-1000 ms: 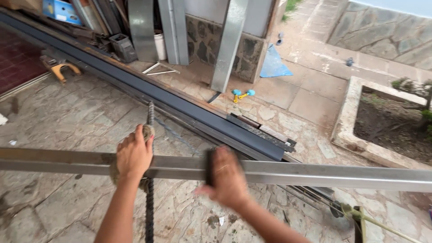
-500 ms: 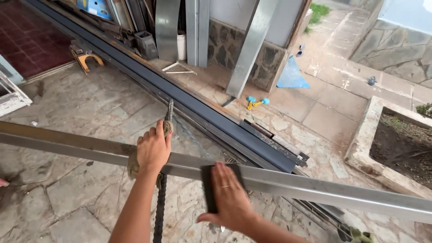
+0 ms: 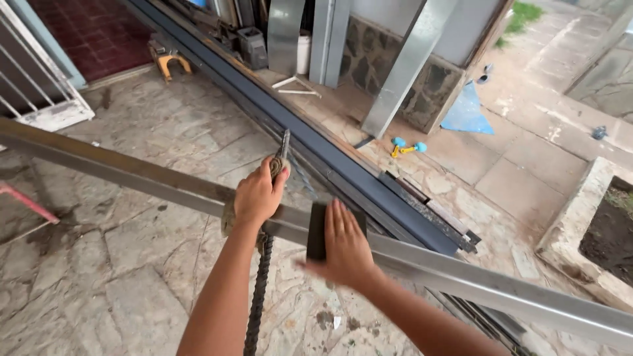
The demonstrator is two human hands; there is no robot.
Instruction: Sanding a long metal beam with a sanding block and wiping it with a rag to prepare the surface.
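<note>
Stone paving (image 3: pixel 132 264) below; left hand (image 3: pixel 258 194) clamps tight around the long metal bar (image 3: pixel 132 173) and ribbed rod (image 3: pixel 258 296), steadying it, while right hand (image 3: pixel 344 247) presses flat, fingers spread, on a dark block (image 3: pixel 316 231) against the bar.

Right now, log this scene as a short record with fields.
Setting: stone-paved yard
Left hand: grips the long metal bar where a twisted steel rod crosses it
Right hand: flat on a dark block pressed against the bar
Behind: dark rail along the ground, blue-ended dumbbell
</note>
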